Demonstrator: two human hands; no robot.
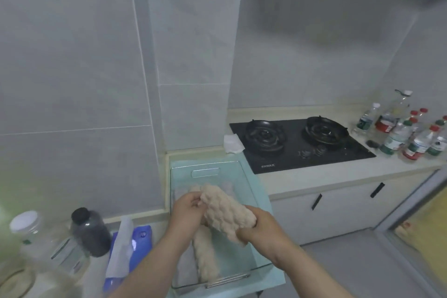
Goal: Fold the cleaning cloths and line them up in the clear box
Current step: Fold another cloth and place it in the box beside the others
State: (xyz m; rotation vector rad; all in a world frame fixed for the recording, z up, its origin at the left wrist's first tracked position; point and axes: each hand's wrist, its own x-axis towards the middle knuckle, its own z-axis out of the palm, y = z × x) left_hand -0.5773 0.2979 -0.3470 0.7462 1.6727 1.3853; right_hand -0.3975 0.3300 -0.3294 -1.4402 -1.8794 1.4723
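- Step in hand, as I judge it: the fluffy beige knobbly cleaning cloth is folded into a thick bundle and is about to go down into the clear plastic rectangular box beside the cloths already there.
- To do it well: keep both ends pinched so the fold does not spring open, turn the bundle lengthwise with the row, and lower it into the bare strip on the right of the box floor, snug against its neighbour.
- The left hand has its fingers pressed together, pinching the far end of the bundle.
- The right hand is curled shut around the near end, fingers wrapped under it.
- The bundle hangs above the middle of the box, not touching its floor.
- In the box lie a long folded beige cloth and, just beside it on the left, a folded grey cloth.
- The box sits at the front edge of the table, left of the black gas hob.
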